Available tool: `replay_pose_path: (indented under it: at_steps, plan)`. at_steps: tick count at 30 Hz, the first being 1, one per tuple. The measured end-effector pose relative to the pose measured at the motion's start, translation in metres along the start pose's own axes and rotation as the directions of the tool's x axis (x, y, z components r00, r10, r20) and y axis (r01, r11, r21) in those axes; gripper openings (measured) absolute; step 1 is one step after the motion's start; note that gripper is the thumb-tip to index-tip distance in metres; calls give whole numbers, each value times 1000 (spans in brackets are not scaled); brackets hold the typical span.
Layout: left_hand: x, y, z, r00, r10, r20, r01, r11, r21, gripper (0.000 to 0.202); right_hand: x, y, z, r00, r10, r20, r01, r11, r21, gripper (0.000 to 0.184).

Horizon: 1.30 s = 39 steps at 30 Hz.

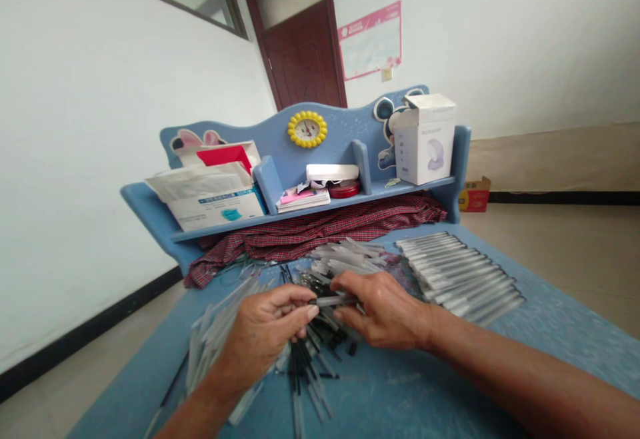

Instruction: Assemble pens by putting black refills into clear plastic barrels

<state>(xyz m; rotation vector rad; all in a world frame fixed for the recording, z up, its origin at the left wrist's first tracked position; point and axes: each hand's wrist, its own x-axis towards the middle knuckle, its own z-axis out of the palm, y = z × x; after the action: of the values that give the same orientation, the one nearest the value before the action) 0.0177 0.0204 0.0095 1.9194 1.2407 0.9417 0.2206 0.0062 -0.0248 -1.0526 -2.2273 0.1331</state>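
Note:
Both my hands meet over a heap of pen parts on a blue desk (550, 352). My left hand (263, 336) and my right hand (383, 309) pinch the two ends of one clear pen (334, 301), held level between them. Under the hands lies a pile of black refills and caps (315, 349). Loose clear pen barrels (220, 326) are spread to the left. More clear barrels (345, 258) are heaped just beyond the hands. A neat row of assembled pens (457, 276) lies on the right.
A red checked cloth (320, 231) lies at the back of the desk under a blue shelf (320, 204). The shelf holds a white box (425, 139), booklets and packets (215, 192). A yellow flower clock (307, 128) hangs on the backboard. A brown door (300, 39) stands behind.

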Motion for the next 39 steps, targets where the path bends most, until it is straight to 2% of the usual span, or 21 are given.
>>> replay_pose_path:
  at_steps: [3, 7, 12, 15, 17, 18, 20, 24, 27, 30, 32, 35, 39]
  plan:
    - [-1, -2, 1, 1000, 13, 16, -13, 1000, 14, 19, -1, 1, 3, 995, 96, 3, -96, 993, 72, 22]
    - [0, -6, 2, 1000, 14, 15, -14, 1000, 7, 20, -1, 3, 6, 996, 86, -12, -85, 991, 107, 4]
    - [0, -7, 2, 999, -9, 35, 11, 999, -40, 19, 0, -1, 4, 1000, 9, 20, -13, 984, 179, 22]
    - [-2, -4, 3, 998, -29, 58, 34, 996, -79, 18, -2, -3, 3, 995, 95, 38, -101, 965, 242, 9]
    - [-4, -2, 4, 997, -43, 56, 48, 995, -88, 17, -3, -4, 3, 986, 162, 41, -167, 954, 250, 18]
    - [-5, -2, 4, 997, -48, 55, 53, 995, -86, 17, -3, -3, 4, 984, 176, 39, -180, 953, 244, 17]
    - [-6, -1, 5, 997, -51, 50, 54, 995, -79, 16, -3, -3, 5, 988, 148, 38, -153, 963, 223, 5]
    - [-6, -1, 5, 998, -51, 49, 54, 996, -76, 15, -3, -3, 6, 996, 53, 69, -66, 978, 200, 18]
    - [-7, -1, 5, 997, -43, 57, 47, 997, -68, 14, -4, -3, 6, 992, 108, 68, -120, 968, 219, 10]
    - [-7, -1, 5, 998, -39, 52, 42, 997, -57, 14, -4, -2, 6, 983, 175, 54, -183, 957, 225, 12]
    - [-7, -1, 6, 998, -36, 47, 38, 998, -59, 14, -4, -1, 6, 989, 141, 55, -149, 965, 215, 5]
    - [-7, -1, 6, 999, -32, 40, 34, 998, -54, 14, -3, -1, 6, 995, 63, 76, -77, 974, 213, 16]
    - [-7, -2, 6, 999, -21, 50, 23, 999, -43, 14, -4, -2, 7, 990, 130, 60, -141, 960, 244, 12]
